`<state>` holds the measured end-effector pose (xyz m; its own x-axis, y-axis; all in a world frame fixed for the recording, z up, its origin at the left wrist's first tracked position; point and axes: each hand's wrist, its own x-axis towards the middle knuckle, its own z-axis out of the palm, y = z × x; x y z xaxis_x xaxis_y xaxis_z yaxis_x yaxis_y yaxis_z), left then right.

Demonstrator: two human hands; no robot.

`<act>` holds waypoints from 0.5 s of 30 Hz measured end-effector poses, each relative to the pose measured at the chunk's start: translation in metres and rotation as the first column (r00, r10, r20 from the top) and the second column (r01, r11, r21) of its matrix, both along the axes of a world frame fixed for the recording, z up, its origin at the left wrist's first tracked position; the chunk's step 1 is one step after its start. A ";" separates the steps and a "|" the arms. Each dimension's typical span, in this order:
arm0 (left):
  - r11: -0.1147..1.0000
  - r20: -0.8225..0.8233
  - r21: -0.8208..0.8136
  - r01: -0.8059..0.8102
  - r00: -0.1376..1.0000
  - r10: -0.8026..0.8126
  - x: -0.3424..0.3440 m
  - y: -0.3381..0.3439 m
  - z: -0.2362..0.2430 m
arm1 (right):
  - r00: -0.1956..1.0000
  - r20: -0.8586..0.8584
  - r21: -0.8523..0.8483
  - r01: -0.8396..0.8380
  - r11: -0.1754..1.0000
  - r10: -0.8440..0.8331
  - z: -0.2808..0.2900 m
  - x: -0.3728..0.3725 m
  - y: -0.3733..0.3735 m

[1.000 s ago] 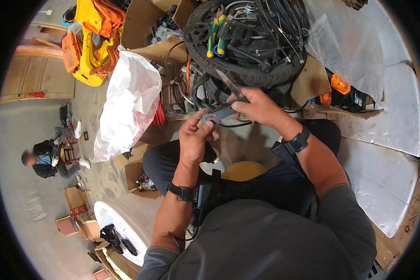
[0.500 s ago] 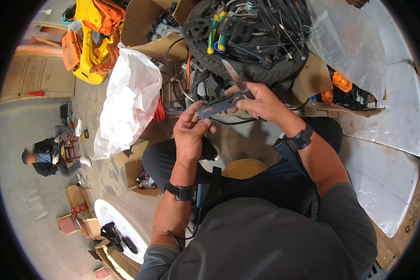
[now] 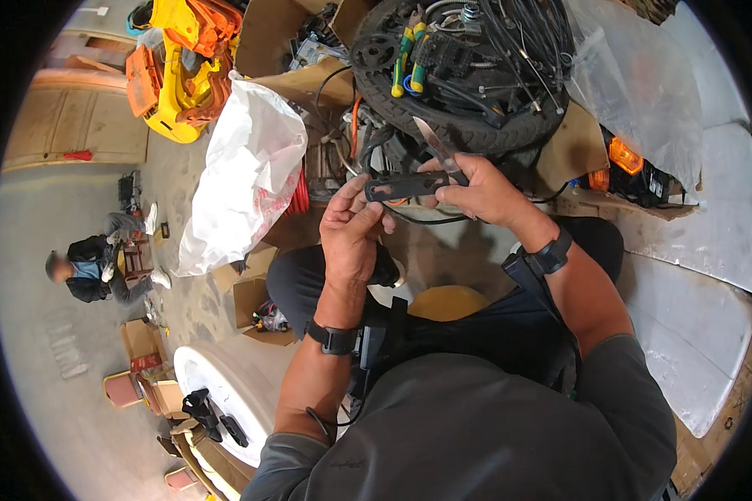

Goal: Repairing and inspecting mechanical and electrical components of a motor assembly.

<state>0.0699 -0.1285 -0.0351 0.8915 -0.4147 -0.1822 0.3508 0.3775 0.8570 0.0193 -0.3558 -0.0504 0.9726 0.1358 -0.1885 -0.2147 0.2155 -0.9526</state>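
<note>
In front of my lap, my left hand (image 3: 349, 234) pinches the left end of a flat black part (image 3: 397, 187) with cut-out openings, its thumb below and fingers behind. My right hand (image 3: 486, 194) is closed on a knife (image 3: 431, 139) whose narrow blade sticks out up and to the left, away from me. The right end of the black part meets the fingers of that hand, just under the knife's handle. A black cable (image 3: 426, 220) runs beneath the part.
Beyond my hands lies a tyred wheel (image 3: 510, 125) with cables and green-yellow pliers (image 3: 405, 58) on it. A white plastic bag (image 3: 246, 179) stands left, a white tub (image 3: 196, 359) lower left. Orange lamps (image 3: 625, 156) lie in a carton right. Another person (image 3: 92, 265) sits far left.
The whole view has shifted slightly, with the surroundings sliding right. The black part now lies more level and shows its openings more clearly. Both hands keep their holds.
</note>
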 end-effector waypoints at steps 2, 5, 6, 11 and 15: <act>0.999 0.007 -0.053 0.003 1.000 -0.003 0.000 0.000 -0.001 | 1.000 0.012 0.018 0.007 1.000 -0.007 0.000 -0.001 0.002; 0.999 -0.014 -0.052 -0.012 1.000 0.012 0.001 0.000 0.000 | 1.000 -0.013 0.052 -0.026 0.998 0.026 0.000 -0.001 0.003; 0.999 -0.013 -0.053 -0.011 1.000 0.010 0.000 0.000 0.000 | 0.999 -0.022 0.059 -0.042 0.997 0.043 -0.001 -0.002 0.004; 0.999 -0.009 0.017 -0.044 0.999 0.045 0.001 0.002 -0.001 | 0.997 -0.024 0.055 -0.066 0.996 0.068 0.004 -0.001 0.004; 0.998 -0.011 0.051 -0.047 0.999 0.048 0.001 -0.002 -0.001 | 0.999 0.014 0.006 -0.047 0.999 0.047 -0.011 0.001 0.006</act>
